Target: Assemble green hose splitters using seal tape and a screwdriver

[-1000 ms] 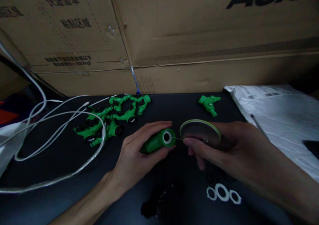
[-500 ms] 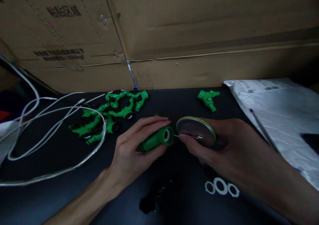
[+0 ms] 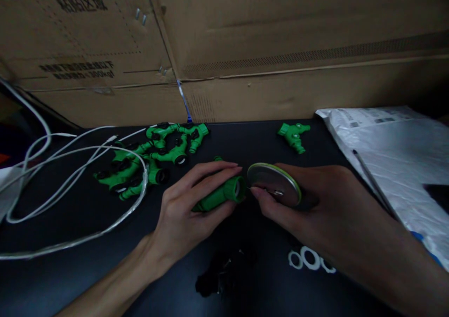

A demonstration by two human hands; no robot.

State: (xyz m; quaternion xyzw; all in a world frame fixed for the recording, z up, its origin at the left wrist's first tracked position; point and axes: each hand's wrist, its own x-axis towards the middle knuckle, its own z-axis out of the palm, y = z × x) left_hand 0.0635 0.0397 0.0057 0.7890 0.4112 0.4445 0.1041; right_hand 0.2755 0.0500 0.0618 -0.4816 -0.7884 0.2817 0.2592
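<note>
My left hand [image 3: 189, 207] is closed around a green plastic hose connector [image 3: 219, 196], its wide round mouth facing right. Inside that mouth sits a pale ring [image 3: 237, 186]. In my right hand [image 3: 312, 205] is a round pin badge [image 3: 271, 179] with a yellow-green rim, its metal back and clasp turned toward me. My right thumb and fingers pinch it near the pin, whose thin tip points at the connector's mouth. Whether the tip touches the ring, I cannot tell. Below my right wrist lie several white rings [image 3: 310, 258], the rightmost partly covered.
Several green hose connectors [image 3: 171, 154] with black parts lie at the back left, beside looped white cables [image 3: 101, 235]. Another green connector [image 3: 293, 136] lies at the back right. Black parts [image 3: 213, 277] are in front. A white package [image 3: 393, 153] with a pen [image 3: 372, 179] and a cardboard box [image 3: 252, 92] border the table.
The connector's mouth has turned slightly to the right, showing less of the ring. The badge has shifted a little left, and less of its pin shows. Both hands keep their holds.
</note>
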